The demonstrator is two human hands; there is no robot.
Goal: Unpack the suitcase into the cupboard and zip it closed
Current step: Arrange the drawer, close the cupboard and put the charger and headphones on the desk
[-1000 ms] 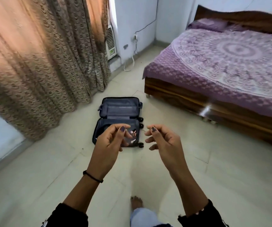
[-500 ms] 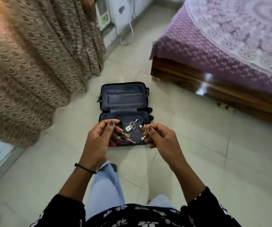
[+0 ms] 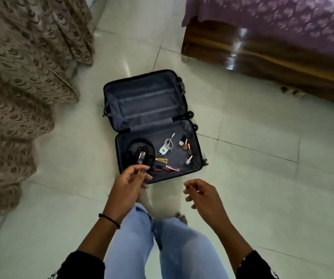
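Suitcase lies open flat on the tiled floor, between the curtain at left and the bed at upper right, just ahead of the person's knees. Long axis of the opened case runs from near to far, leaning a little leftward at the far end; hinge line crosses the middle, wheels on the right edge. Far half: grey lining, nothing in it. Near half holds small items: dark headphones at left with a small bottle lying on them; white charger with its coiled cable pointing away toward the far right; a gold piece just beside the charger; small bottles scattered at right; pinkish tubes near the front edge. Left hand hovers over the near-left corner of the case, fingers loosely curled, thumb and forefinger close, holding nothing. Right hand is off the case, over bare floor near its front-right corner, fingers half curled and empty. Frame somewhat blurred; labels unreadable.
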